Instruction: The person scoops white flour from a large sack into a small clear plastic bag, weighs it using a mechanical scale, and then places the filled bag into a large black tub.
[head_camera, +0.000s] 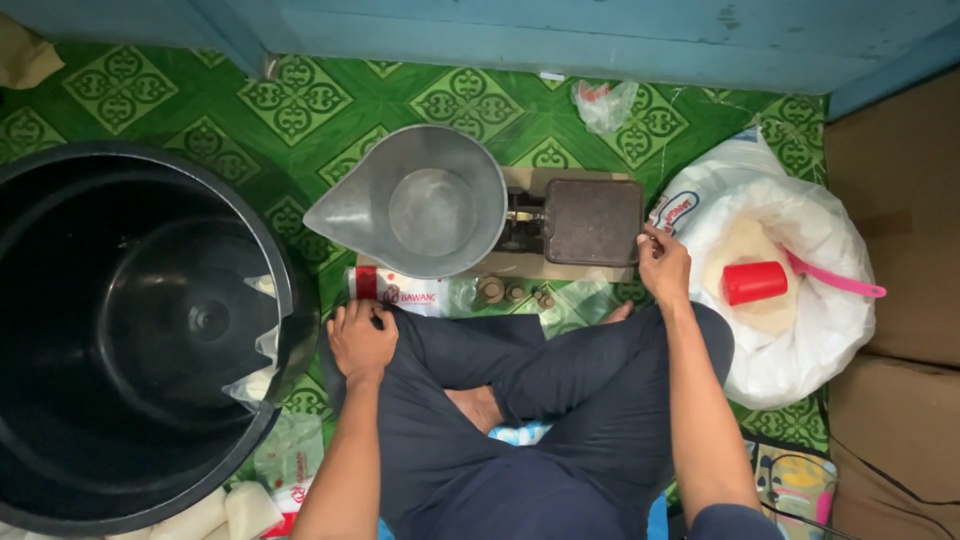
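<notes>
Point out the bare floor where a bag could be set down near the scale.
Bare green floor lies beyond the scale's metal pan, up to the blue wall, bordered by the black tub and a crumpled plastic bag. It is crowded in front of the scale: packets, small weights, both hands.

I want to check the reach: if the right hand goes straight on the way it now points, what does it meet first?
The right hand points up the picture, at the corner of the dark flat scale platform, so it probably meets that first; it seems already to touch the edge.
</notes>
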